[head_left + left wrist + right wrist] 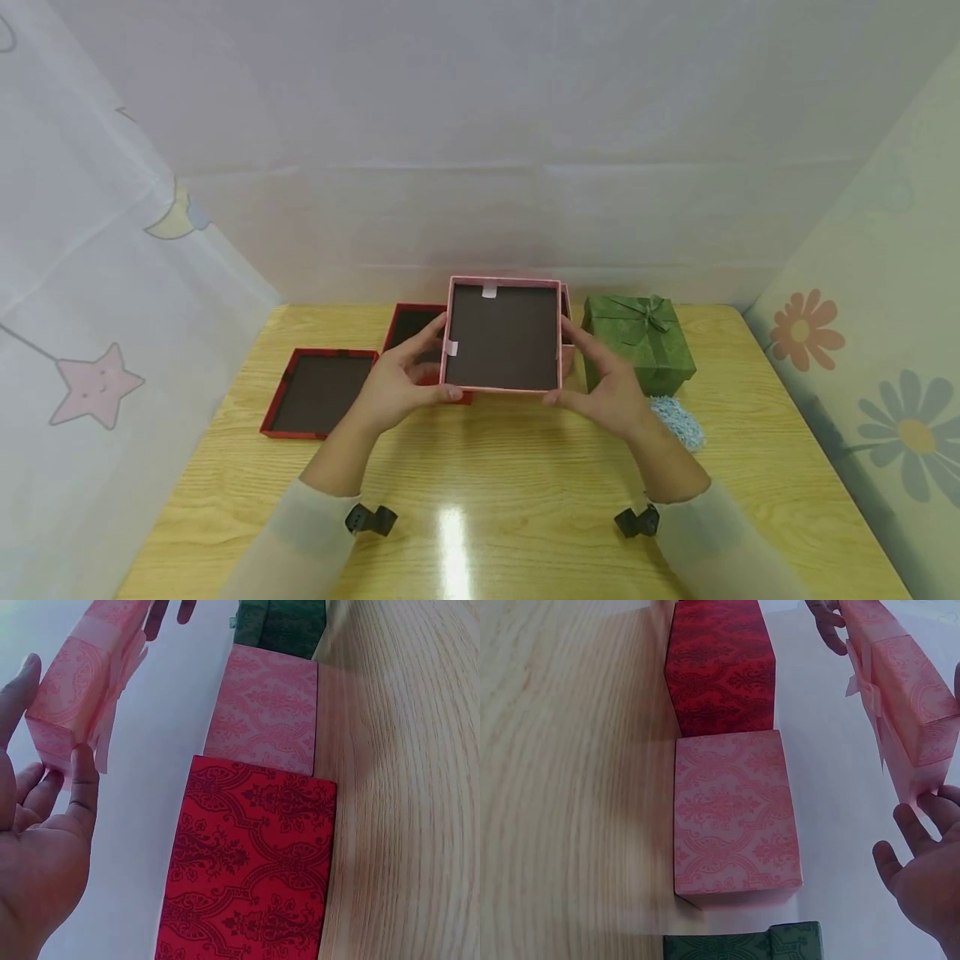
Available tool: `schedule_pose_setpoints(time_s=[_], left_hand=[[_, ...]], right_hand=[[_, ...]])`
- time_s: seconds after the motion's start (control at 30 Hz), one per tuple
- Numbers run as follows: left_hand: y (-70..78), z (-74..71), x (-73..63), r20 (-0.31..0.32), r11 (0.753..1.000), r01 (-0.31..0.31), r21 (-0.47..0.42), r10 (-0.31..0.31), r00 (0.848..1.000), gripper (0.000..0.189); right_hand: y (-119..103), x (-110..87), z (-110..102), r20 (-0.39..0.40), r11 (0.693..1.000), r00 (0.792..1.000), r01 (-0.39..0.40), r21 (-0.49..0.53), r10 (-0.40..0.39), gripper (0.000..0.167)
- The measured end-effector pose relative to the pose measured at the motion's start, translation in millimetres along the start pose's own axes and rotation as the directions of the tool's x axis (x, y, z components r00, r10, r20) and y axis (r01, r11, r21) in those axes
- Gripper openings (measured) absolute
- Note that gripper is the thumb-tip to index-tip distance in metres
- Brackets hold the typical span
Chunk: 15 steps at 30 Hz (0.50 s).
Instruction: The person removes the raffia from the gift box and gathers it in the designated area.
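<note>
Between both hands, above the table, a pink patterned box lid (504, 337) is held with its dark inside toward the head camera. My left hand (393, 383) grips its left edge, thumb at the lower corner. At the opposite edge, my right hand (615, 396) holds it with thumb and fingers. Both wrist views show a pink ribbon on the lid's outer face. Behind the lid, mostly hidden in the head view, stands the pink box (735, 814). Beside it is a red patterned box (251, 862), partly covered by the left hand and lid in the head view.
A red lid (322, 387) lies inside up at the left of the wooden table (525, 483). On the right stands a green box (630, 346) with a ribbon bow, and pale blue shredded paper (678, 421) lies in front of it. A white curtain (480, 225) hangs behind.
</note>
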<state>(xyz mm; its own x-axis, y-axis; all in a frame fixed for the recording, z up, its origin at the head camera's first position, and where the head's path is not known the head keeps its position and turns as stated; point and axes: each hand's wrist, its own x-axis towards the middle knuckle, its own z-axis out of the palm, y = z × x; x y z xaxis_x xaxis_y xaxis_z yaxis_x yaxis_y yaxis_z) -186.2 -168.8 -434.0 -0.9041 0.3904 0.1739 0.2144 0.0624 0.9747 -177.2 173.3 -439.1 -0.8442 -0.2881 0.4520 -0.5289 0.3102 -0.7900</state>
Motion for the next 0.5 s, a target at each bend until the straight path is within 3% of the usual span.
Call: schedule_pose_setpoints(time_s=[0.5], left_hand=[[-2.4, -12.2, -21.9, -0.009, 0.999, -0.027, 0.043, 0.027, 1.000, 0.105]], right_hand=[[-6.1, -8.1, 16.5, 0.114, 0.987, 0.985, -0.115, -0.115, 0.128, 0.111]])
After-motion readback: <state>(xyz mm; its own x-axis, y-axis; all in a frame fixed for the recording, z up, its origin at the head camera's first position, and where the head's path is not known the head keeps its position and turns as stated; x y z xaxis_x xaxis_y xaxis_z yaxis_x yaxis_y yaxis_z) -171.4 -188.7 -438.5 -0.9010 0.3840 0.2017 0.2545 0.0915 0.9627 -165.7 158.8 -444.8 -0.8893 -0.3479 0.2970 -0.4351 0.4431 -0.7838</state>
